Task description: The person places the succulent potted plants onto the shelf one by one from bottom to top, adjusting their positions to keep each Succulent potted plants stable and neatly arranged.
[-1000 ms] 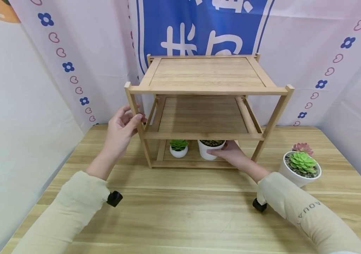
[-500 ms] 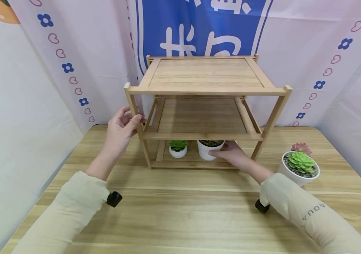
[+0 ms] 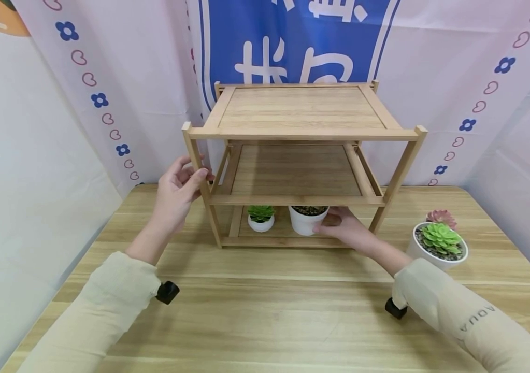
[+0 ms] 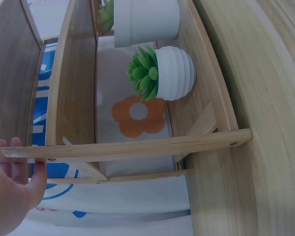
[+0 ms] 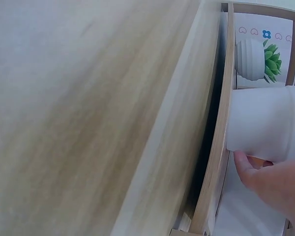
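My left hand (image 3: 178,184) grips the front left post of a three-tier wooden shelf (image 3: 302,199), thumb in front; the left wrist view shows the fingers at the post. On the bottom tier stands a larger white pot (image 3: 305,221), its plant mostly hidden by the middle tier. My right hand (image 3: 346,228) is at this pot's right side, with the thumb (image 5: 243,164) touching near its base and the other fingers largely hidden. To the left stands a small ribbed white pot (image 4: 176,73) with a green succulent (image 4: 145,73), apart from the larger one.
On the table's right side, beyond my right forearm, stand a white pot with a light green succulent (image 3: 443,239) and a pink succulent (image 3: 442,217) behind it. The top tier (image 3: 304,106) and middle tier (image 3: 297,168) overhang the pots. A printed curtain (image 3: 162,67) hangs behind.
My right thumb has slid right across the larger pot's front to its side, and my right forearm has shifted right. The pots and my left hand stay in place.
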`<action>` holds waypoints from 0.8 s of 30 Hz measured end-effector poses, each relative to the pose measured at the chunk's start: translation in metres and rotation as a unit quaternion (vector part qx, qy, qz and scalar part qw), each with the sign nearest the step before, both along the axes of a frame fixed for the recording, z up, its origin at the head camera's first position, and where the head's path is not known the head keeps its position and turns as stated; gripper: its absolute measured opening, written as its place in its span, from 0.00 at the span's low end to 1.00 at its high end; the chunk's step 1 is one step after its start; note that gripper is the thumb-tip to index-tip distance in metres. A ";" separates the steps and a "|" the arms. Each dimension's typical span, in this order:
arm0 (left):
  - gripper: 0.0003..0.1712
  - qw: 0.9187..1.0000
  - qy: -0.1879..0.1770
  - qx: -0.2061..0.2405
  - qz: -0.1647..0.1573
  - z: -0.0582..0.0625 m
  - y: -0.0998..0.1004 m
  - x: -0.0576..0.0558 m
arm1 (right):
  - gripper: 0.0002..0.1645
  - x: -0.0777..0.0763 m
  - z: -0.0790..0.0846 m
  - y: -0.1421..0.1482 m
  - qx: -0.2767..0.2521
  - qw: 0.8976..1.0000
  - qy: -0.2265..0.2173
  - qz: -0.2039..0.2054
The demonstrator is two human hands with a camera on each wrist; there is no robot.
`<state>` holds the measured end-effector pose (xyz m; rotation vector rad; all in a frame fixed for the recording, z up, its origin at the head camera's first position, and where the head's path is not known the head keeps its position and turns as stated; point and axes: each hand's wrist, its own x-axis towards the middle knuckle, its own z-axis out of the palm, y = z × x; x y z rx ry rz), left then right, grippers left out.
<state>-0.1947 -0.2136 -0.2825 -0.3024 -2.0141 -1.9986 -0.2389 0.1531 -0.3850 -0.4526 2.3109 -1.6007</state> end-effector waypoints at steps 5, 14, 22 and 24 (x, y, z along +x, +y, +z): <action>0.17 1.000 -0.005 -0.003 0.003 0.000 0.001 0.000 | 0.55 0.005 0.001 0.003 -0.019 1.000 -0.006 0.015; 0.17 1.000 -0.004 -0.002 0.001 0.001 0.001 0.000 | 0.58 0.014 0.004 0.010 -0.042 0.998 -0.019 0.039; 0.17 1.000 -0.003 0.001 0.002 0.001 0.000 0.000 | 0.54 0.024 0.007 0.014 -0.059 0.997 -0.005 0.056; 0.18 1.000 -0.004 0.000 0.002 0.001 0.000 0.000 | 0.55 0.028 0.006 0.016 -0.064 0.996 -0.002 0.062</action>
